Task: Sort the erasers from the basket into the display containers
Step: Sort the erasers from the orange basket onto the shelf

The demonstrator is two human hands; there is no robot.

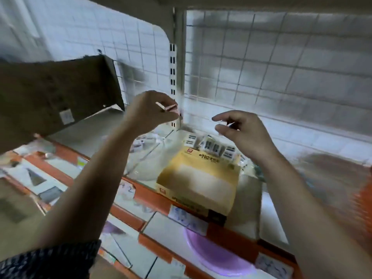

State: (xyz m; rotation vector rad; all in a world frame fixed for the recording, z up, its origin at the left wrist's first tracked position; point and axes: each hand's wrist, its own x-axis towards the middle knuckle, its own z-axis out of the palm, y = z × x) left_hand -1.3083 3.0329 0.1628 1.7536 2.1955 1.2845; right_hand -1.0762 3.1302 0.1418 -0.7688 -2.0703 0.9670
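Note:
My left hand (150,110) is raised above the shelf and pinches a small pink-and-white eraser (170,108) between thumb and fingertips. My right hand (241,133) hovers to the right of it with fingers loosely curled; something thin and dark shows between thumb and finger, too blurred to name. Below my hands an open yellow display box (199,178) sits on the shelf, with several white black-printed erasers (211,147) standing at its far end. A clear plastic container (147,156) with small white items stands to the left of the box.
A white wire grid (261,77) backs the shelf, with a slotted upright (173,77) at the middle. A brown cardboard box (50,97) stands at the left. Orange shelf edges (149,194) carry price labels. A purple dish (217,256) lies on the lower shelf.

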